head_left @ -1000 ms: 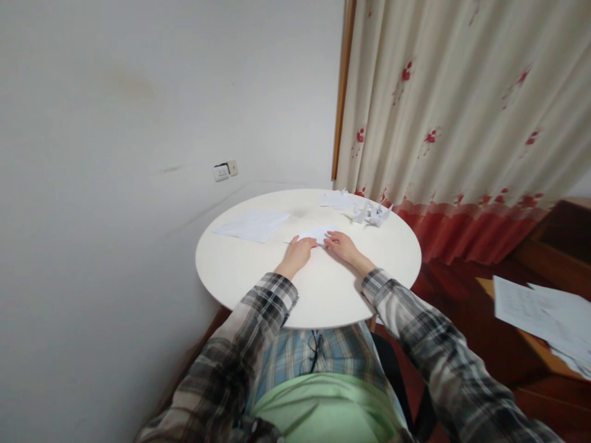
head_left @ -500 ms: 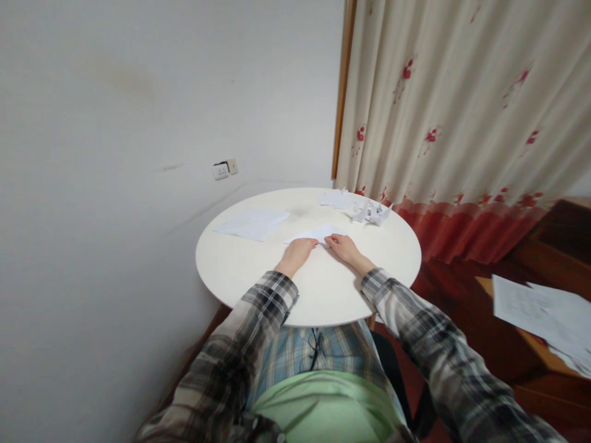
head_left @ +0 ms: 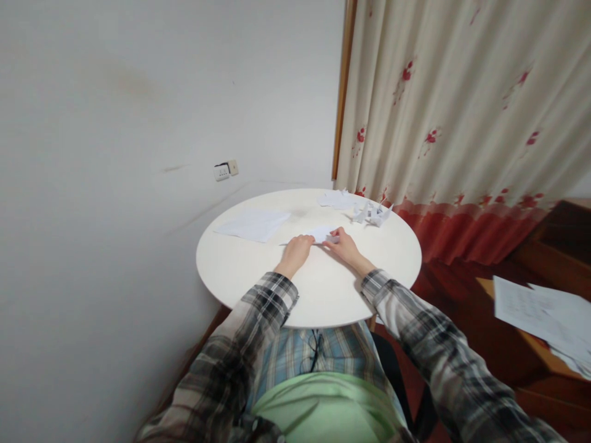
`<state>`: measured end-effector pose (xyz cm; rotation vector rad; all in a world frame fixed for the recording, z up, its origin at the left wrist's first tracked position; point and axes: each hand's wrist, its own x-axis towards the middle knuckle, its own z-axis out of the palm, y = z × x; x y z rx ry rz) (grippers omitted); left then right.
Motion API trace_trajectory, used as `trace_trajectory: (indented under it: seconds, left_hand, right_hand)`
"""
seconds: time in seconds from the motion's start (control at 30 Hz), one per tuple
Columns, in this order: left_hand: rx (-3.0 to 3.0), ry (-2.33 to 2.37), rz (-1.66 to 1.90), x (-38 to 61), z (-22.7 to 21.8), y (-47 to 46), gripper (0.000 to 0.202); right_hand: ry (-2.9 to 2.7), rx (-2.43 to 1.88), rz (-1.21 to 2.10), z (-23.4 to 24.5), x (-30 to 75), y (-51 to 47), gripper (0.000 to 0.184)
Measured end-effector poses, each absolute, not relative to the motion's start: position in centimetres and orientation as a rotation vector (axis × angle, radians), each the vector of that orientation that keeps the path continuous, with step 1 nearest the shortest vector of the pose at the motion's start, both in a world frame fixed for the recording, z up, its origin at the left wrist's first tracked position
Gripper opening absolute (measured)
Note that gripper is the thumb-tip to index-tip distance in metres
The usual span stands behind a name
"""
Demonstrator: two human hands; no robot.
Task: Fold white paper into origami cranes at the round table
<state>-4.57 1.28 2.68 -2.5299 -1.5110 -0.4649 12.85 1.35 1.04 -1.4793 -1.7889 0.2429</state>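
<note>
On the round white table (head_left: 258, 283), a sheet of white paper (head_left: 322, 234) lies between my two hands, its right part folded inward. My left hand (head_left: 298, 252) presses on the left part of the paper with its fingers bent and close together. The right part of the sheet is pinched between the thumb and fingers of my right hand (head_left: 342, 245). Fingers cover some of the paper's edges, so its full outline is hidden.
Further left lies a flat white sheet (head_left: 253, 225). Toward the back right are more paper (head_left: 333, 198) and several folded paper shapes (head_left: 376, 214). A wall stands at the left, a curtain (head_left: 438, 111) behind. Printed sheets (head_left: 540, 314) rest on brown furniture at right.
My right hand has opened its grip somewhat and turned the paper's right part inward. My left hand has shifted slightly on the sheet, which now shows a narrower outline.
</note>
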Motion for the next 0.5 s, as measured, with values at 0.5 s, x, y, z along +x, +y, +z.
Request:
trace_trajectory:
  seconds: [0.5]
  left_hand:
    - [-2.105,-1.931,-1.525,-5.1,2.7,2.1,0.029]
  right_hand:
    - [-1.712,-1.768,0.123,0.4,13.5,1.9,0.061]
